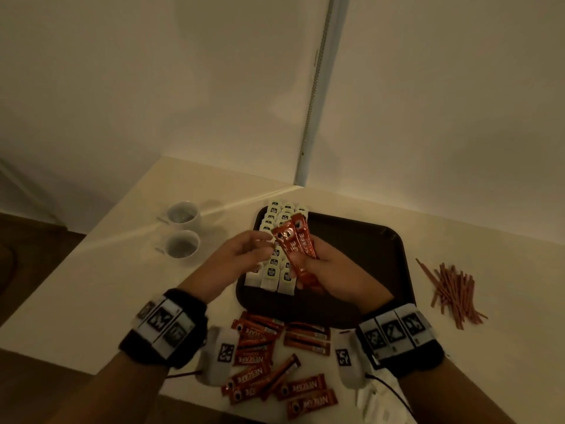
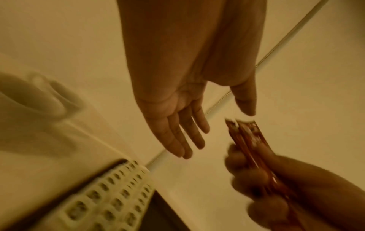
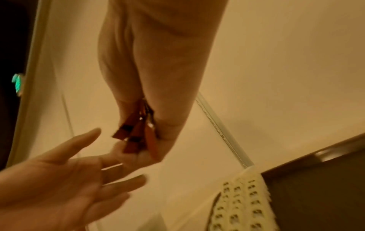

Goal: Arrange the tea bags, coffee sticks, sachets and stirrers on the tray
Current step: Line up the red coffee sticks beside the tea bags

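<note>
Dark tray (image 1: 382,270) holding tea bags (image 1: 272,275) in 3 rows; right hand (image 1: 339,276) gripping coffee sticks (image 1: 298,249); left hand (image 1: 244,255) spreading fingers, holding nothing.

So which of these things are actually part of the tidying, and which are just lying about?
Part of the job:
tray
tea bags, in rows on the tray
coffee sticks, gripped by the right hand
loose coffee sticks on the table
stirrers beside the tray
left hand, fingers straight

Just lying about:
two cups
</note>
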`<state>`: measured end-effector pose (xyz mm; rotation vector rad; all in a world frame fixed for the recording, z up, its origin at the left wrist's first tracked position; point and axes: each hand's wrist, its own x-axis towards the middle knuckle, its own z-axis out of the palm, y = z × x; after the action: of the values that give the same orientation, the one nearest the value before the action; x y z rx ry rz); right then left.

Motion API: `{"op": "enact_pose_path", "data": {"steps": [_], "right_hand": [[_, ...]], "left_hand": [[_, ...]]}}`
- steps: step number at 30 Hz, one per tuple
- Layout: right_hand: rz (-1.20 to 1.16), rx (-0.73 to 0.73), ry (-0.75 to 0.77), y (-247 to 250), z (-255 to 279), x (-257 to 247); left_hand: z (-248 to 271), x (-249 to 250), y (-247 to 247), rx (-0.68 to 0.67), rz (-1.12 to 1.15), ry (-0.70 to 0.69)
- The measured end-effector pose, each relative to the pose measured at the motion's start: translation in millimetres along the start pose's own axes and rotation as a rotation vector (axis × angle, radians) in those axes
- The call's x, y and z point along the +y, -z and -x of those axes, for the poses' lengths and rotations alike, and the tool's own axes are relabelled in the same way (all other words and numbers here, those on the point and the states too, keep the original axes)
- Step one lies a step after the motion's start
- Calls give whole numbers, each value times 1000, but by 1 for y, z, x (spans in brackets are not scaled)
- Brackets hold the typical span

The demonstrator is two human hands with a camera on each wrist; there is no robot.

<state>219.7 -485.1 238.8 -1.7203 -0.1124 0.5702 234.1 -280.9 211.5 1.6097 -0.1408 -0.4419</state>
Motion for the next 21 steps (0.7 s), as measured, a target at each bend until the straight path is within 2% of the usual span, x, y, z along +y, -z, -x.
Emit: {"op": "enact_pose_path", "data": {"steps": [3, 6, 12, 17, 21], "right_hand": [[-194, -22, 42, -4, -9, -19], [-336, -32, 37, -1, -14, -27], [-446, -19, -14, 19, -21, -34], [-406, 21, -70, 27, -26, -30], [-375, 51, -116, 35, -29, -26]], "left_hand": [[-26, 19, -28, -114, 257, 1], [-40, 32, -43, -150, 457, 14], [-61, 44, -53, -139, 387, -24], [-73, 41, -59, -85, 356, -7], [-80, 39, -64, -26, 486, 24]]}}
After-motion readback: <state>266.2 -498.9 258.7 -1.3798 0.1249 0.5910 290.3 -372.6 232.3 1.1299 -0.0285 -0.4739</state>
